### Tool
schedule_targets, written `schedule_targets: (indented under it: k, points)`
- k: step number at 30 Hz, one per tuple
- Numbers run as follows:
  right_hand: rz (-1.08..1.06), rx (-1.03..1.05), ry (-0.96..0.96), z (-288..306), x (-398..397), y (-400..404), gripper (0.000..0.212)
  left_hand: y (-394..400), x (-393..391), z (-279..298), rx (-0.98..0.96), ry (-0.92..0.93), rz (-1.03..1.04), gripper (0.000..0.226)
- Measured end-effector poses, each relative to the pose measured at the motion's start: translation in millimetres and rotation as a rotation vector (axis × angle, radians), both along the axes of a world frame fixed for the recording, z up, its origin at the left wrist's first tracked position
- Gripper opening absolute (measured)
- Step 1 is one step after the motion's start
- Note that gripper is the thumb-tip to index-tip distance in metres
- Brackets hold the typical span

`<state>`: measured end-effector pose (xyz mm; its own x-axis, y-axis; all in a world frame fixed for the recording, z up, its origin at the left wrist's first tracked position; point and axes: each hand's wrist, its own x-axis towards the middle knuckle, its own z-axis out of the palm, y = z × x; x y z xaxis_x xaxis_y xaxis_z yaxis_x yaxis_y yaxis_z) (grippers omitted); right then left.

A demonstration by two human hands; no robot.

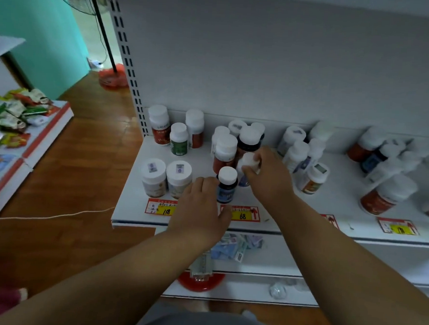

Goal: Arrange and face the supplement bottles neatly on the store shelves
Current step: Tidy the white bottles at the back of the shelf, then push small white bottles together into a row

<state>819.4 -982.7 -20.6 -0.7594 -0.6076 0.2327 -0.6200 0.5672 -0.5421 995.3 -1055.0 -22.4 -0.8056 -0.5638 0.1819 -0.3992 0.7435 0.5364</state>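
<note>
Supplement bottles with white caps stand on the white shelf [204, 222]. My left hand [200, 206] grips a small dark bottle with a blue label [227, 185] near the shelf's front, thumb and fingers round its body. My right hand [268, 175] holds the white cap of another small bottle [249, 162] just behind it; that bottle's body is mostly hidden. A cluster of red-label and dark bottles [226, 150] stands behind both. Two wide pale bottles [166, 177] stand at the front left.
More bottles stand at the back left [177, 132] and in loose groups to the right [306, 163], [387, 190], some tilted. Price tags [243, 214] line the shelf edge. Lower shelves hold small packets [233, 246]. A snack display [12, 120] stands at the left across the wooden floor.
</note>
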Motion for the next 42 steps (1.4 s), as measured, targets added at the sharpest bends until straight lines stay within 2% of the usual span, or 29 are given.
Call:
schedule_targets:
  k: [6,10,13,16,20,24,27,36,40,42]
  points:
    - [-0.124,-0.3,-0.244,15,11,48,0.024,14,-5,8,0.145,0.104,-0.16,0.046]
    - [-0.116,-0.338,-0.351,32,15,88,0.018,39,-24,1,0.253,0.09,-0.244,0.064]
    - [-0.075,-0.237,-0.301,45,9,113,0.021,61,-46,-3,0.303,0.034,-0.279,0.074]
    - [-0.039,-0.133,-0.191,52,-8,130,0.024,76,-70,-6,0.277,-0.003,-0.298,0.073]
    - [0.036,0.004,-0.039,44,-34,136,0.032,87,-102,-13,0.123,0.018,-0.289,0.052]
    - [0.125,0.123,-0.095,32,-60,128,0.035,95,-124,-27,-0.009,0.007,-0.199,0.027]
    - [0.219,0.155,-0.066,20,-72,125,0.037,102,-129,-30,-0.069,0.024,-0.127,0.017]
    - [0.296,0.163,0.041,6,-81,132,0.039,112,-132,-36,-0.156,-0.075,-0.084,0.035]
    - [0.147,0.005,0.148,18,-96,138,0.027,113,-132,-31,-0.132,0.003,-0.014,0.047]
    - [0.141,0.076,0.174,22,-114,138,0.026,113,-133,-27,-0.125,0.052,0.011,0.056]
